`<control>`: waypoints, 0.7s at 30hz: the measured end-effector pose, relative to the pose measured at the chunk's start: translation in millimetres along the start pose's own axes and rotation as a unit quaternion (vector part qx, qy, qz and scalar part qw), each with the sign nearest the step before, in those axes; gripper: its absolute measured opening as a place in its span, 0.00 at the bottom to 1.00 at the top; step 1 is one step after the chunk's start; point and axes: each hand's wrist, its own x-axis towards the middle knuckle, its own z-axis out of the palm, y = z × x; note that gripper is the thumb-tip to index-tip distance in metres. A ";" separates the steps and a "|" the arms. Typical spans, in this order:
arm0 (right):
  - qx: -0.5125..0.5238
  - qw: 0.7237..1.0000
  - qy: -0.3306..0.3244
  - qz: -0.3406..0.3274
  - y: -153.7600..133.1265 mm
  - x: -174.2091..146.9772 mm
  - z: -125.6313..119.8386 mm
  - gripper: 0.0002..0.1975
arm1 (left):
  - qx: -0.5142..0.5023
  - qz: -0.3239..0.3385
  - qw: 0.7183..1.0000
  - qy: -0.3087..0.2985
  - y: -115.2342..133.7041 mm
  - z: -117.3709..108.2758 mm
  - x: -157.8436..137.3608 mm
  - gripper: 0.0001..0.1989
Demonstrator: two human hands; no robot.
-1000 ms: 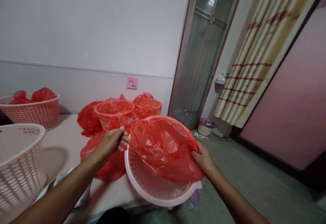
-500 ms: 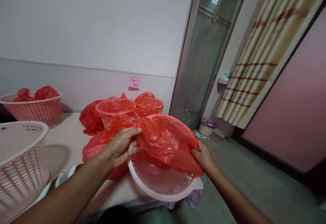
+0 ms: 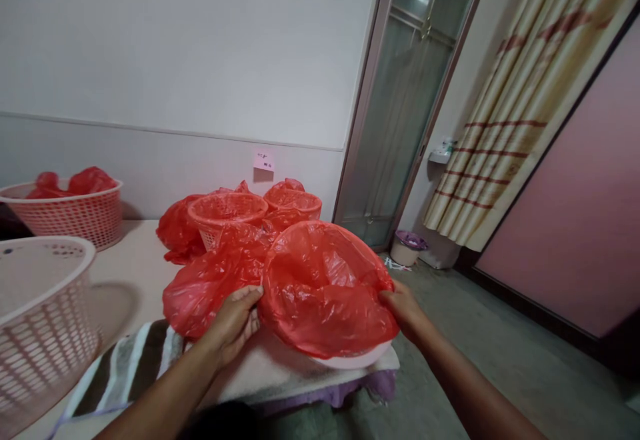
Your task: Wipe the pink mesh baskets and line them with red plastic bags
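In the head view, a plain pale wall (image 3: 175,47) fills the upper left of the frame, a glass door (image 3: 400,113) stands right of centre, and a light-topped table (image 3: 143,253) spreads across the lower left. At the lower centre a pale pink basket (image 3: 356,360) sits tilted towards the camera by the table's edge, a red plastic bag (image 3: 325,300) lining it and folded over most of its rim. The left hand (image 3: 237,320) pinches the bag at the rim's left side, thumb on top; the right hand (image 3: 403,307) grips it at the right side. Behind, at mid-frame, two smaller baskets (image 3: 230,208) hold red plastic, with more red film (image 3: 215,287) bunched in front. At the left edge, a wide basket (image 3: 75,220) contains crumpled red bags (image 3: 90,180); the nearer white basket (image 3: 45,333) shows its inner wall. A pink note (image 3: 264,161) on the wall bears two short handwritten lines, too small to read surely
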 end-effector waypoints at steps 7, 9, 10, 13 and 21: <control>0.028 0.998 -0.004 0.048 -11.5 -1.2 -2.1 0.10 | -0.079 -0.025 0.996 0.013 -18.4 11.1 -2.4 0.06; 0.027 0.998 0.007 0.054 -13.5 -1.7 -6.0 0.09 | -0.091 -0.032 0.995 0.016 -20.1 13.8 -1.8 0.07; 0.027 0.998 0.012 0.056 -14.1 -2.6 -7.8 0.09 | -0.096 -0.034 0.995 0.015 -20.1 15.5 -2.3 0.06; 0.028 0.998 0.026 0.054 -14.6 -7.4 -11.0 0.09 | -0.110 -0.041 0.993 0.007 -17.2 21.5 -8.1 0.07; 0.058 0.995 0.070 0.045 -11.3 -5.9 -10.5 0.09 | -0.072 -0.034 0.997 -0.025 -8.3 32.8 -28.7 0.11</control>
